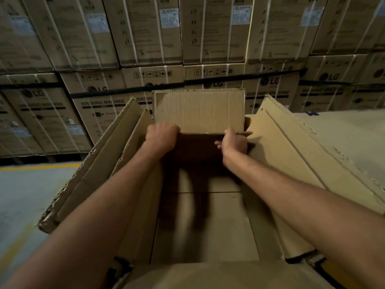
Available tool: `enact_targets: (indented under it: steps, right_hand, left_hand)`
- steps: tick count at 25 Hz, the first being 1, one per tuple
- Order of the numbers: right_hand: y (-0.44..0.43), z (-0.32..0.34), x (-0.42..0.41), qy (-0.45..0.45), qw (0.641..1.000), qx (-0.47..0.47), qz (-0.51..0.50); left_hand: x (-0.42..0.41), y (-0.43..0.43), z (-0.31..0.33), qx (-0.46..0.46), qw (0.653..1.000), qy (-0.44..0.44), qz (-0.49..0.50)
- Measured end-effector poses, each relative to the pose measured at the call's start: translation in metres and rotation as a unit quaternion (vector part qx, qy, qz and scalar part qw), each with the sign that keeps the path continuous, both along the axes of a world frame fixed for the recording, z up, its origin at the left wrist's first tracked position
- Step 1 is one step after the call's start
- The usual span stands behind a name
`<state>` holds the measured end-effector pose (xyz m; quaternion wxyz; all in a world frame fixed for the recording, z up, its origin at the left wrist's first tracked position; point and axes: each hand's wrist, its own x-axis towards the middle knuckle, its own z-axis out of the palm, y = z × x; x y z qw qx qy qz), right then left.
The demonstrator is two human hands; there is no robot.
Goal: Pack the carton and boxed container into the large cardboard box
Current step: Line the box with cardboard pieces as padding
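Washing-machine cartons [268, 38]: stacked wall behind the large cardboard box.
Large cardboard box [208, 232]: right in front of me, open, side flaps splayed outward.
Far flap [200, 111]: standing upright on the box's far rim.
My left hand [161, 133]: fingers curled over that rim — tips hidden.
My right hand [233, 142]: gripping the same rim, fingers curled round it.

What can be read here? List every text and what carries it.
"LG": on the stacked brown cardboard cartons behind.
"WASHING MACHINE": on those cartons, under the logo.
White paper stickers: too blurred to read.
Large open brown cardboard box: no print visible.
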<state>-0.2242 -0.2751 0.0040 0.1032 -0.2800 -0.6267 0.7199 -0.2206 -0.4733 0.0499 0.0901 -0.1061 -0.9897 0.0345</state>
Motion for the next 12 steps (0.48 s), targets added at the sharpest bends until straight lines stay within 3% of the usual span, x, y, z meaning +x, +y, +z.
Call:
enact_targets:
  steps: [2,4,7,10,12]
  right_hand:
    - [0.006,0.009,-0.015,0.034,0.996,0.069,0.046]
    - [0.012,0.011,-0.032,0.066,0.968,0.202,0.133]
    - [0.026,-0.001,-0.062,0.048,0.850,0.456,0.260]
    - [0.039,-0.020,-0.077,-0.053,0.739,0.578,0.342]
    - [0.042,-0.031,-0.079,-0.068,0.681,0.644,0.343]
  left_hand:
    - [-0.019,-0.006,0.010,0.078,0.997,0.006,0.023]
    - [-0.038,-0.013,0.006,0.123,0.987,0.071,0.072]
    - [-0.061,-0.024,-0.007,0.019,0.982,0.138,0.127]
    - [-0.067,-0.035,-0.020,-0.168,0.967,0.114,0.156]
    - [-0.068,-0.038,-0.020,-0.217,0.960,0.090,0.153]
